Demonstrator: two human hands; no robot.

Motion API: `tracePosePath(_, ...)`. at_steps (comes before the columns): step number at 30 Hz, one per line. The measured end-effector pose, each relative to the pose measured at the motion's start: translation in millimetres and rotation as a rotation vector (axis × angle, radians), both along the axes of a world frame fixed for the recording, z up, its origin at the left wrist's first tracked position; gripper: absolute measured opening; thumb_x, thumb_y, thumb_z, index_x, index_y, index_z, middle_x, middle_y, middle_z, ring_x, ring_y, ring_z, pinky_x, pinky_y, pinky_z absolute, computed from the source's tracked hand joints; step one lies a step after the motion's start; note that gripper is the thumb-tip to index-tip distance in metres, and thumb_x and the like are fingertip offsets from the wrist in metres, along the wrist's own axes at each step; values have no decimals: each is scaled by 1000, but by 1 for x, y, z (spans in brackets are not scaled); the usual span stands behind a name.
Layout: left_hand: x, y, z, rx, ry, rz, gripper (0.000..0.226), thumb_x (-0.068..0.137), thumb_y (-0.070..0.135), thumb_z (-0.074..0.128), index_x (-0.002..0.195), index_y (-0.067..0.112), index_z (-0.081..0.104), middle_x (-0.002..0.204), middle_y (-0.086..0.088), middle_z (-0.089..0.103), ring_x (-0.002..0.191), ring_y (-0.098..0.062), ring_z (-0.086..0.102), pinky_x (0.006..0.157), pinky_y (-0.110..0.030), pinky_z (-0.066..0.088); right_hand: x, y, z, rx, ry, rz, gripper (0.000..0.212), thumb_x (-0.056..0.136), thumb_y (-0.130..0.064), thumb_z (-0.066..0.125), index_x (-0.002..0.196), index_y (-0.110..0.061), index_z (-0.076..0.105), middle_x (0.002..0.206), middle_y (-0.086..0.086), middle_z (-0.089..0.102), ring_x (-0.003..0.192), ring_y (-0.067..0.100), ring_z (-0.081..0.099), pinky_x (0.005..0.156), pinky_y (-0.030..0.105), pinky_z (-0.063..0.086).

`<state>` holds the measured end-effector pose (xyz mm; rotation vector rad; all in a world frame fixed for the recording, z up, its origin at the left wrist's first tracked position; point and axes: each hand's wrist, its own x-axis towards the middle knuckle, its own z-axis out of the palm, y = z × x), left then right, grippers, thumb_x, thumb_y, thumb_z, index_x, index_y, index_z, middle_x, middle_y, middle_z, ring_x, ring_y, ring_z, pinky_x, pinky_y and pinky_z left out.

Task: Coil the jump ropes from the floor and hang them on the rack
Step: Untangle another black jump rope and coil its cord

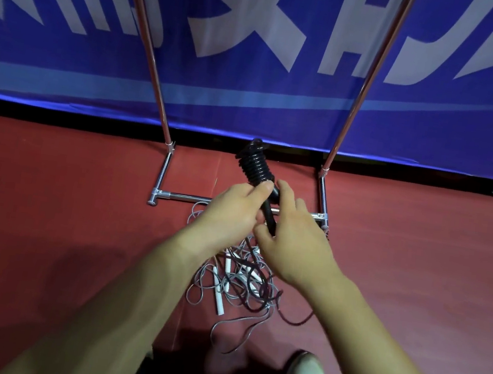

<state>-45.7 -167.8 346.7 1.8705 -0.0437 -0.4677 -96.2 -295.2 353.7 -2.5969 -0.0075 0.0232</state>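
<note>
Head view. Both hands hold the black jump rope (256, 164) above the floor (48, 207), in front of the rack (155, 80) at the floor's far edge. The left hand (229, 213) grips the handles, thumb pressing the lowest turn, probably so the winding cannot slip. The right hand (293, 246) pinches the handle end, apparently steadying it. A tangle of white-handled ropes (239, 283) lies on the floor below, still uncoiled.

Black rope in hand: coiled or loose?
Coiled. Black rope sits in tight stacked turns round its handle, held by left hand and right hand.
</note>
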Motion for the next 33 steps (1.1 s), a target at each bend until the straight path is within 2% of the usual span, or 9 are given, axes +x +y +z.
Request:
tracePosePath(3, -1, 9, 11, -113, -34, -131, 50, 104, 48, 44, 78, 9, 59, 54, 7, 54, 53, -9, 52, 64, -24, 46, 8, -24, 18, 483, 191, 136, 48, 85, -32, 74, 128, -31, 54, 89, -4, 71, 74, 23, 65, 71, 40, 57)
tracePosePath(7, -4, 6, 19, -155, -31, -225, 51, 101, 50, 48, 77, 8, 62, 56, -3, 52, 60, -21, 49, 65, -31, 40, 8, -38, 27, 826, 347, 186, 19, 91, 6, 62, 101, -10, 59, 79, 0, 67, 66, 19, 63, 60, 33, 52)
tracePosePath(11, 0, 5, 19, 5, -3, -62, 59, 93, 61, 56, 78, 7, 72, 57, -4, 61, 49, -15, 54, 56, -26, 42, 7, -33, 14, 400, 22, 97, 26, 97, -9, 54, 108, -32, 57, 82, -7, 65, 68, 14, 57, 67, 36, 48)
tracePosePath(17, -4, -2, 11, 76, -12, 4, 57, 91, 64, 57, 68, 13, 64, 53, 2, 52, 48, -19, 46, 60, -30, 38, 2, -10, 0, -204, -42, -140, 50, 99, -12, 38, 147, -22, 32, 107, 8, 62, 95, 35, 60, 64, 36, 34)
tracePosePath(21, -12, -10, 8, 181, -72, 64, 59, 95, 60, 53, 56, 15, 52, 48, 4, 48, 48, -20, 42, 54, -30, 33, -7, 11, -10, -321, -82, -113, 62, 100, -20, 40, 157, -10, 17, 118, 12, 54, 104, 35, 57, 70, 38, 35)
tracePosePath(25, -2, 6, 5, -32, -15, -26, 47, 94, 56, 53, 63, 21, 62, 52, 6, 50, 46, -16, 40, 61, -35, 36, 3, -6, 6, 109, 21, 67, 55, 92, -44, 61, 139, -26, 39, 104, -1, 69, 90, 26, 67, 70, 37, 49)
tracePosePath(29, 0, 16, 10, -181, -2, -195, 46, 92, 55, 55, 75, 12, 59, 58, -2, 52, 56, -21, 47, 59, -31, 40, 9, -27, 26, 955, 466, 121, 24, 92, -4, 67, 110, -14, 57, 86, 3, 71, 73, 22, 67, 68, 36, 54)
tracePosePath(31, 0, 15, 12, -123, -35, -194, 52, 90, 62, 55, 72, 14, 62, 58, -6, 56, 55, -21, 50, 59, -30, 41, 9, -28, 27, 1007, 523, 142, 15, 96, 2, 56, 102, -12, 56, 73, 6, 61, 61, 23, 56, 60, 38, 50)
tracePosePath(33, 1, 13, 12, 13, -72, -131, 57, 94, 62, 54, 71, 12, 66, 55, -5, 58, 47, -14, 48, 53, -25, 38, 9, -25, 20, 782, 339, 105, 23, 96, 0, 52, 99, -22, 56, 69, 1, 53, 58, 19, 46, 56, 37, 42)
